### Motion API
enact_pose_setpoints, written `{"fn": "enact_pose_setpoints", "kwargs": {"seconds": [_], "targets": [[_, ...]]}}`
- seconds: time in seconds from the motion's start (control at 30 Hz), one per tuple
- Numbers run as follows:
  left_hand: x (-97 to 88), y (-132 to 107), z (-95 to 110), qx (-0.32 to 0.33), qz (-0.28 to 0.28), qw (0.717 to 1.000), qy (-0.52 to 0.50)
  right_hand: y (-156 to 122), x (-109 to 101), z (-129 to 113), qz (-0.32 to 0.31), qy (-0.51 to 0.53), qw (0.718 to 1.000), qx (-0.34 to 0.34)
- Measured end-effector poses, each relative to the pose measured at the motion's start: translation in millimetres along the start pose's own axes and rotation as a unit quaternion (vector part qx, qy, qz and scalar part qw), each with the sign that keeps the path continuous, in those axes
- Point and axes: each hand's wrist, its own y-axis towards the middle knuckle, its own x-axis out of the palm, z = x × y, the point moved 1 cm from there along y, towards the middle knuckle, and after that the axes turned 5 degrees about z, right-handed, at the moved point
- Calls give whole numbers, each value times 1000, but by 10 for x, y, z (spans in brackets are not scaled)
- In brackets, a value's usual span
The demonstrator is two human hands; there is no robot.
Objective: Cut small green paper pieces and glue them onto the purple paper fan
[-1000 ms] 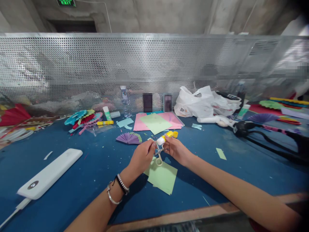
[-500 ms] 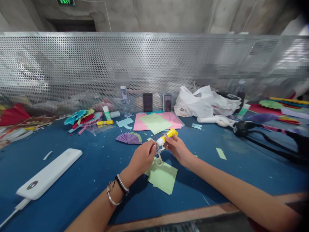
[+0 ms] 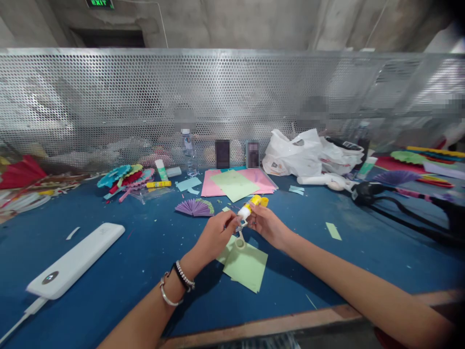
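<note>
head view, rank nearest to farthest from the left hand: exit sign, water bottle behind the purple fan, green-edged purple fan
1. Green-edged purple fan: just beyond the left hand, slightly left.
2. Water bottle: farther back, near the perforated panel.
3. Exit sign: background, upper left.

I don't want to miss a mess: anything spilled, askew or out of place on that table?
No spill shows. The green sheets nearest the person overlap askew, edges unaligned. Two offcuts look stray: a green strip off to the right and a white scrap beside the power bank.
</note>
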Motion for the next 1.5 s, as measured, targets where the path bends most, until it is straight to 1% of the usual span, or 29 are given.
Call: {"fn": "enact_pose_setpoints", "kwargs": {"seconds": [0.17, 0.3, 0.43, 0.53, 0.77, 1.1, 1.33, 1.5], "targets": [[10, 22, -42, -12, -15, 999, -34, 8, 0, 15, -32, -3, 999, 25], [2, 30, -61, -24, -35, 997, -60, 22, -23, 33, -33, 7, 997, 63], [-9, 31, -71, -25, -52, 997, -53, 28, -38, 51, -37, 16, 995, 91], [-10, 30, -83, -24, -57, 997, -49, 33, -47, 53, -30, 8, 996, 88], [0, 27, -93, -19, -66, 996, -54, 26, -48, 24, -21, -17, 998, 56], [13, 26, -110, -34, -72, 994, -71, 29, -65, 38, -33, 13, 997, 65], [33, 18, -110, -41, -66, 993, -92, 25, -55, 41, -32, 13, 997, 65], [33, 21, -109, -43, -62, 992, -99, 31, -67, 43, -44, 24, 997, 63]]}}
